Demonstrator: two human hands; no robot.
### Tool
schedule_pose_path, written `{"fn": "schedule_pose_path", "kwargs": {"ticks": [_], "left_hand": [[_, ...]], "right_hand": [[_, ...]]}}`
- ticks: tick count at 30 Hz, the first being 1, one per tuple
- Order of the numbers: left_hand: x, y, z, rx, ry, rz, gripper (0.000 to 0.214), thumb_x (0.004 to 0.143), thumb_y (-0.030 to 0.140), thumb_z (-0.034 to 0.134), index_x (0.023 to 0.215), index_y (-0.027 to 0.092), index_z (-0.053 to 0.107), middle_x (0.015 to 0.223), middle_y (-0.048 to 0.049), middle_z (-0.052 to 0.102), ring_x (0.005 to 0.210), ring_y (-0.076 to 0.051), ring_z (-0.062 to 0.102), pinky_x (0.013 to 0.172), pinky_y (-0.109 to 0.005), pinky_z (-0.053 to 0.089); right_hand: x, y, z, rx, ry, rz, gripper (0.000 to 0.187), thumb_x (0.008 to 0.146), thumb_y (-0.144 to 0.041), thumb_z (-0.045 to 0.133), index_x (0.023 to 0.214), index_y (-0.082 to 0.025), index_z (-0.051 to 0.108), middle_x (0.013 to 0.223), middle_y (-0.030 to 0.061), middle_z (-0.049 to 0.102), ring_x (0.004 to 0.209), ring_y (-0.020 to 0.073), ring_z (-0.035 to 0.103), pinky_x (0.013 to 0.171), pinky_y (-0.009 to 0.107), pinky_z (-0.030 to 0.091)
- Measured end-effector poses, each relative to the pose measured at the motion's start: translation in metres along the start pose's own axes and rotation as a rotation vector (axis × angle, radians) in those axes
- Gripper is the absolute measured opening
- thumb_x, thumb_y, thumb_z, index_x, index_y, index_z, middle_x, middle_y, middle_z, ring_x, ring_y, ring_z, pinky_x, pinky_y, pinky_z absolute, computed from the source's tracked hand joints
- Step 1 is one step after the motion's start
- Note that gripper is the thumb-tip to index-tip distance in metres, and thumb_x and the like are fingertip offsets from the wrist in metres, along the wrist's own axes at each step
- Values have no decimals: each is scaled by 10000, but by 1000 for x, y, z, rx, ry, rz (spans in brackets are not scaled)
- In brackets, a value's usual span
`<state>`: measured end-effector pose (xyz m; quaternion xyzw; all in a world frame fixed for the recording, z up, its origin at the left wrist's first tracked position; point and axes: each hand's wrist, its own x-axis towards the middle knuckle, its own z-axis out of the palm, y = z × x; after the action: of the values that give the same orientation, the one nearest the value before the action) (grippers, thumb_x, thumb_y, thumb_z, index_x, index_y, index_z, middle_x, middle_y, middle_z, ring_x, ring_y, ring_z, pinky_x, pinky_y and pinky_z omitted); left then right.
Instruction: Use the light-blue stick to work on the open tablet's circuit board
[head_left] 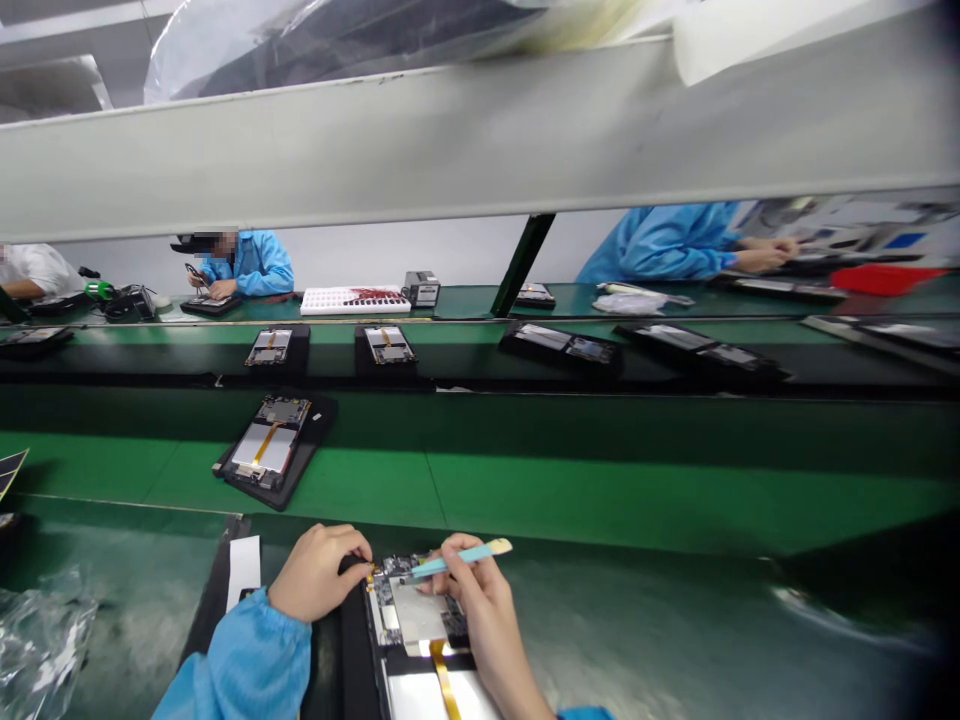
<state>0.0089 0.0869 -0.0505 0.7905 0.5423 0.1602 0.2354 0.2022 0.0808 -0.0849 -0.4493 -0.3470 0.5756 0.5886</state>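
Head view: the right hand (480,592) pinches a pale blue stick (459,558), tip over the board of an open tablet (420,618) near centre. The left hand (319,573) grips the tablet's far-left corner, fingers curled. A slip of the stick could scrape the board or snag the orange ribbon cable (445,682). Another tablet (271,447) lies far left on the green belt (600,490).
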Motion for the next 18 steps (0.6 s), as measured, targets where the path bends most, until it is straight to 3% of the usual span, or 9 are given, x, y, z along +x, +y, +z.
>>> {"fn": "schedule_pose_path", "kwargs": {"ticks": [18], "left_hand": [[0, 6, 0, 95, -11, 53, 130, 841, 128, 577, 871, 239, 639, 890, 29, 670, 864, -156, 618, 741, -259, 415]], "right_hand": [[0, -2, 1, -1, 3, -11, 418, 647, -549, 765, 749, -215, 535, 511, -52, 591, 456, 158, 588, 519, 255, 465]]}}
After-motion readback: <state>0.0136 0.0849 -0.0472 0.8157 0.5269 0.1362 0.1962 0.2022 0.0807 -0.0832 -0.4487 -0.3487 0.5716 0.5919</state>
